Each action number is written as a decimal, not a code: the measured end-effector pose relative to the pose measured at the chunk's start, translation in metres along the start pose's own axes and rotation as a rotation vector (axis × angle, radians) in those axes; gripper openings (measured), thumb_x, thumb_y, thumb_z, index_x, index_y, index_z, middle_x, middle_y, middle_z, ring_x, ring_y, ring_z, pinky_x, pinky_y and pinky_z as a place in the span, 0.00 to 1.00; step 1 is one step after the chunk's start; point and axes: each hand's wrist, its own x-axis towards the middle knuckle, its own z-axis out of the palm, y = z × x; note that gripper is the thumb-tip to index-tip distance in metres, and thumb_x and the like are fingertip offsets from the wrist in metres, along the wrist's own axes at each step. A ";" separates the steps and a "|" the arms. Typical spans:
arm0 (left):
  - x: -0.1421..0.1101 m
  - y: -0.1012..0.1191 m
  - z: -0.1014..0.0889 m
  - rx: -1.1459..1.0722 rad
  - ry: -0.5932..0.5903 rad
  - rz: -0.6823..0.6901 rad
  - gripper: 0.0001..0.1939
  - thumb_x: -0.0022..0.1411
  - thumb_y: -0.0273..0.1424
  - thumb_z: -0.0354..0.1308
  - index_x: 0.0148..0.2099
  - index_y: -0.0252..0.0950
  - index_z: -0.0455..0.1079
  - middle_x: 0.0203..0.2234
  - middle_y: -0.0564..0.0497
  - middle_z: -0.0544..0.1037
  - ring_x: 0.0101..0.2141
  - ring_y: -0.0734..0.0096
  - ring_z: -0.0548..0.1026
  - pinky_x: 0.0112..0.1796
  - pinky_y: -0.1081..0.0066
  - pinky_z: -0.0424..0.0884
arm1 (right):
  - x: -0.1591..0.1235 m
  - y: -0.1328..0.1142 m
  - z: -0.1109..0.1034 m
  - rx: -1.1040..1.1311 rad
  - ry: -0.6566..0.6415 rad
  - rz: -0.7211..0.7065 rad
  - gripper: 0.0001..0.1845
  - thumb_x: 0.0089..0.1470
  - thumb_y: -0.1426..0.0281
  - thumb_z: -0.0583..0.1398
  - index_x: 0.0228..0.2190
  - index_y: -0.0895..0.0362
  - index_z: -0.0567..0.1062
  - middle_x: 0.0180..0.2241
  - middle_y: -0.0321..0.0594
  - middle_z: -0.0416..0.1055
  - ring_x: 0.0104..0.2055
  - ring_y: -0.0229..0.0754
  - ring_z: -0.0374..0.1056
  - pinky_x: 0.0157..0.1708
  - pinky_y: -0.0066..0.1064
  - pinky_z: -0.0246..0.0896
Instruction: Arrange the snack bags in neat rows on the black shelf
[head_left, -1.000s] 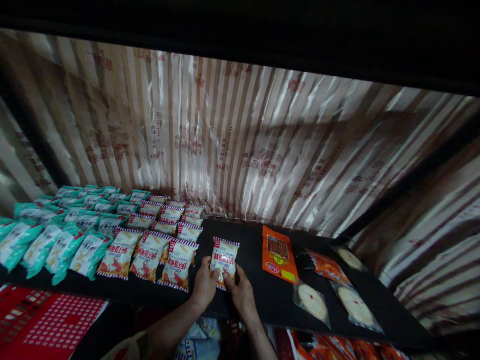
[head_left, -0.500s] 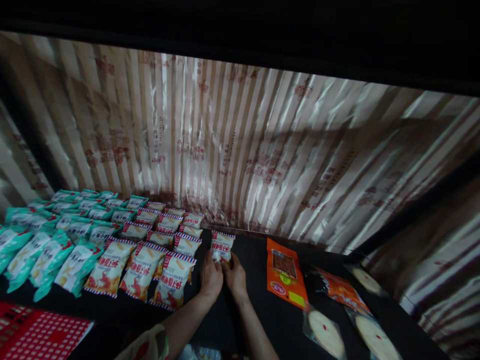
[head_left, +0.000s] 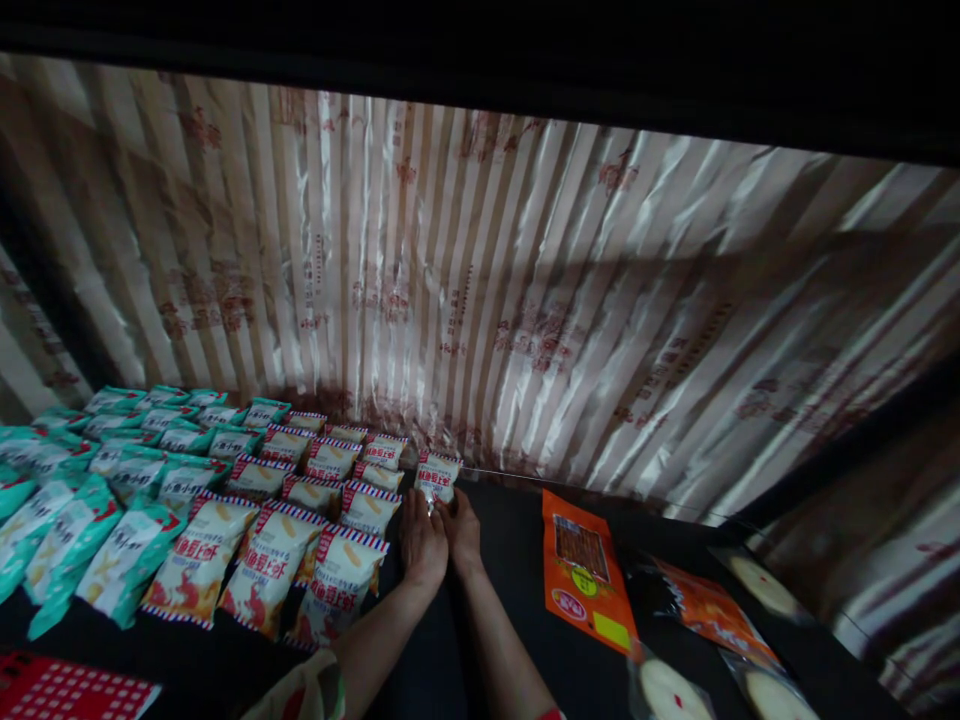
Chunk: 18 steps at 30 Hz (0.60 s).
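Observation:
Both my hands meet at a small snack bag (head_left: 437,474) with a red-white-blue striped top edge, near the back of the black shelf (head_left: 499,560). My left hand (head_left: 424,541) grips its lower left side, and my right hand (head_left: 459,532) grips its lower right; the fingertips are partly hidden. The bag stands tilted toward the back curtain. Just left of my left hand are rows of matching striped snack bags (head_left: 335,580), propped upright and leaning back.
Teal snack bags (head_left: 127,560) fill the far left. A red perforated basket (head_left: 75,690) sits at the lower left. On the right lie an orange packet (head_left: 581,565), another orange-and-black packet (head_left: 709,610) and wrapped round flat items (head_left: 671,690). A striped foil curtain (head_left: 480,300) hangs behind.
My hands have pushed the snack bag farther back, closer to the curtain and the row on its left. The view has shifted slightly.

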 end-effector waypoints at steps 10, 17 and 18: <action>0.013 -0.001 -0.001 0.025 -0.058 -0.028 0.23 0.59 0.26 0.41 0.54 0.22 0.62 0.57 0.34 0.60 0.60 0.57 0.53 0.59 0.60 0.50 | 0.021 -0.003 0.014 -0.021 -0.015 0.018 0.24 0.46 0.69 0.57 0.47 0.59 0.68 0.34 0.44 0.76 0.36 0.44 0.72 0.36 0.31 0.64; 0.017 -0.002 -0.005 -0.044 -0.061 -0.082 0.23 0.60 0.28 0.41 0.56 0.27 0.61 0.58 0.38 0.59 0.60 0.62 0.54 0.59 0.62 0.48 | 0.027 -0.009 0.020 -0.087 -0.013 -0.002 0.30 0.47 0.68 0.56 0.54 0.59 0.61 0.36 0.44 0.74 0.37 0.44 0.72 0.38 0.31 0.63; 0.018 -0.003 -0.005 -0.042 -0.062 -0.086 0.23 0.60 0.28 0.41 0.56 0.27 0.60 0.58 0.38 0.59 0.60 0.62 0.53 0.59 0.62 0.47 | 0.027 -0.009 0.021 -0.102 -0.003 -0.019 0.30 0.47 0.68 0.56 0.53 0.58 0.62 0.38 0.44 0.74 0.38 0.44 0.71 0.38 0.31 0.63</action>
